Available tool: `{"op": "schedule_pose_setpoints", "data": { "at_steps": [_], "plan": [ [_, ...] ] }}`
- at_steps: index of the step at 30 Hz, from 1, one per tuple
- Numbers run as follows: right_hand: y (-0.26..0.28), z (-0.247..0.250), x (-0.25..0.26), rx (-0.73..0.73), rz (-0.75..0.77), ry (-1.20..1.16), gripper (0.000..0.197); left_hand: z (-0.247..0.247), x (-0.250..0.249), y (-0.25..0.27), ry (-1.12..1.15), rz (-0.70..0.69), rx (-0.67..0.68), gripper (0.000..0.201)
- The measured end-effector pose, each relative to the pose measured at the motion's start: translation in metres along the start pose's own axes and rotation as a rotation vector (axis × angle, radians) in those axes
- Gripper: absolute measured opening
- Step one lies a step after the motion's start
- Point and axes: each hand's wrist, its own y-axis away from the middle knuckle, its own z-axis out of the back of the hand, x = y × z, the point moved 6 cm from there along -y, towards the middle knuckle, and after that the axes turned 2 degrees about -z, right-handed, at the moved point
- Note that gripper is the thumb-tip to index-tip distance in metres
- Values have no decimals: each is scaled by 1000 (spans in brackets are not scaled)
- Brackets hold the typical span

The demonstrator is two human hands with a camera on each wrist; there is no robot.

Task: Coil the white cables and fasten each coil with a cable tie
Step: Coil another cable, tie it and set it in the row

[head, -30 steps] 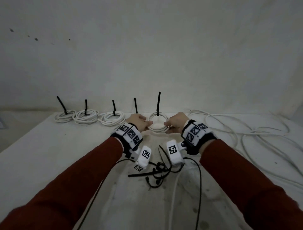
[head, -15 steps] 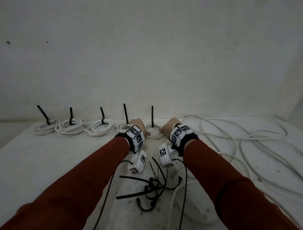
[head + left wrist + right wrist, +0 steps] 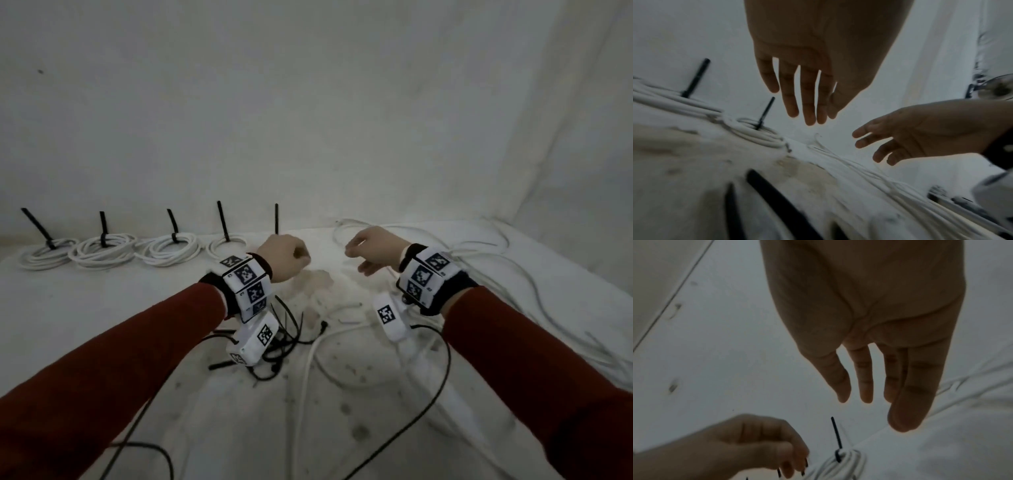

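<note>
White cable coils (image 3: 106,251) sit tied along the back, left hand (image 3: 281,253) and right hand (image 3: 373,251) hovering empty, fingers loosely spread.

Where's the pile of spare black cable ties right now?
In the head view the loose black cable ties lie on the table just below the left wrist, left of centre, nearer the person than the row of tied coils.

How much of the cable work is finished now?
Done: five coils sit tied in a row. In hand: nothing; the left hand and right hand are both empty. Remaining: loose cables need coiling, with spare ties lying near.
</note>
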Motion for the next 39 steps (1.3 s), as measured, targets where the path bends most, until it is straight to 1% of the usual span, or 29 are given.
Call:
{"op": "schedule_pose_setpoints", "data": {
  "at_steps": [2,4,6,8,10,13,15,16,18,21,24,26,28,30,32,35,39],
  "plan": [
    [24,5,-17,14,22,207,12,-13,-31,18,22,-97,84,25],
    [46,1,-29,75,23,375,16,-27,-57,33,15,-155,154,24],
    [64,-9,-36,162,42,546,25,-44,-74,41,-30,-173,210,25],
    [76,-20,-40,218,83,693,33,-56,-85,46,-109,-166,220,25],
    [80,-28,-43,196,122,767,34,-62,-91,47,-162,-142,210,25],
    [80,-29,-43,110,154,832,23,-67,-93,49,-140,-101,244,28],
    [83,-22,-36,60,195,784,16,-65,-93,51,-143,-106,243,31],
    [86,-16,-30,28,236,715,13,-61,-94,52,-139,-109,225,31],
    [96,1,-13,-52,348,547,8,-46,-96,56,-43,-102,170,26],
    [117,31,15,-201,481,404,8,-10,-103,64,252,-96,52,24],
    [134,60,35,-339,527,355,23,34,-104,71,475,-58,-90,24],
    [144,77,45,-375,542,238,29,64,-104,78,581,-56,-172,26],
    [156,85,52,-316,570,22,29,93,-104,87,676,-84,-240,27],
    [166,84,60,-241,603,-102,26,118,-104,97,722,-108,-310,28],
    [171,78,65,-201,620,-131,23,140,-102,105,744,-118,-387,28],
    [168,68,67,-162,607,-145,26,168,-92,115,766,-97,-516,29],
    [160,49,56,-104,554,-80,28,207,-62,134,824,-31,-741,30]
  ]
}}
